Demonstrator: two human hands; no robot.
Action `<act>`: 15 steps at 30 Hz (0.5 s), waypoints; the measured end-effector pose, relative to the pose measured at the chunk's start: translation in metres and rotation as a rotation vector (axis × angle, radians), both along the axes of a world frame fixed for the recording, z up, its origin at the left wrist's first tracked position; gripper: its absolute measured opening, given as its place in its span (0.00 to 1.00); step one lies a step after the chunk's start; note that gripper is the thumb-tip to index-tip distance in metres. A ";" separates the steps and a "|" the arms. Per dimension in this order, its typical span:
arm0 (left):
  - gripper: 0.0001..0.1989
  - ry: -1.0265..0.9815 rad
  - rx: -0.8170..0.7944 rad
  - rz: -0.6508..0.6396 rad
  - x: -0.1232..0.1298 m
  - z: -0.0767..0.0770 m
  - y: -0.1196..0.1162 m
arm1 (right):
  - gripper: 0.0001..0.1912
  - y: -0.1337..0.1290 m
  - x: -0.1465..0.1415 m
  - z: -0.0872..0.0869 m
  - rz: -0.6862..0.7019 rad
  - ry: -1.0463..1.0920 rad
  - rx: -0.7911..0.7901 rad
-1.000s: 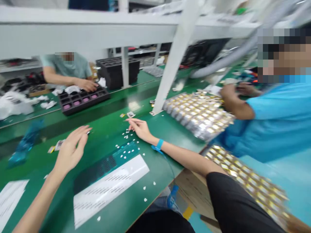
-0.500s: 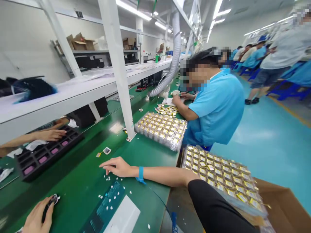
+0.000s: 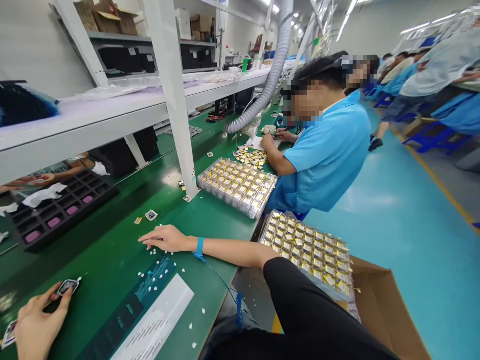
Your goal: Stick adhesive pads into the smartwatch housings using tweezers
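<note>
At the lower left, my left hand [image 3: 39, 320] pinches a small squarish electronic module [image 3: 68, 287] with a dark middle and a pale rim between thumb and fingertips. My right hand [image 3: 167, 239] reaches across the green bench, its index finger stretched out and the others partly bent; nothing shows in it. A blue wrist strap [image 3: 200, 247] with a thin cord circles that wrist. Just below lie several small white petal-shaped pieces [image 3: 155, 276], some on a dark teal sheet [image 3: 123, 312]. Beside it is a white slotted sheet [image 3: 155, 317].
A similar module [image 3: 151, 215] with a yellow-edged part lies beyond my right hand. A black compartment tray [image 3: 62, 212] stands at left. Clear trays of yellow-edged parts [image 3: 238, 185] sit near a white post [image 3: 170, 100]. A co-worker [image 3: 322, 145] in blue sits beyond; another person's hands show at left.
The view has shifted, so most things appear lower and further left. My left hand has turned the module so its face shows. The other person's hand has drawn back from the black tray.
</note>
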State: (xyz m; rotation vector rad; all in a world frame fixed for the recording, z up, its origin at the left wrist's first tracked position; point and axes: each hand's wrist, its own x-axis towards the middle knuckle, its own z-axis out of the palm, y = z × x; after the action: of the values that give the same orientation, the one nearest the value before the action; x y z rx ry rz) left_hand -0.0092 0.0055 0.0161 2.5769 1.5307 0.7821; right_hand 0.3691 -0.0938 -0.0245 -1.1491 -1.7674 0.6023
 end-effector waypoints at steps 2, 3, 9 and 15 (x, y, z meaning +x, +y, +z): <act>0.12 -0.077 -0.004 0.106 0.007 0.006 -0.013 | 0.17 0.000 0.001 0.000 -0.005 0.004 -0.003; 0.17 -0.102 -0.006 0.112 0.011 0.007 -0.019 | 0.17 -0.001 0.002 -0.001 -0.008 0.006 -0.006; 0.40 -0.093 0.013 0.020 0.019 -0.001 -0.040 | 0.18 -0.003 0.008 -0.001 -0.054 0.012 -0.030; 0.13 -0.289 -0.310 0.273 0.026 0.019 -0.044 | 0.20 -0.003 0.011 0.009 -0.158 0.014 0.031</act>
State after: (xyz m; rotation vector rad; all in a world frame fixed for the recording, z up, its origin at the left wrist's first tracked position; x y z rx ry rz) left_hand 0.0169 -0.0381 0.0348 1.9701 1.7651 0.8189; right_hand 0.3803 -0.0971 -0.0157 -1.2466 -1.6505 0.4848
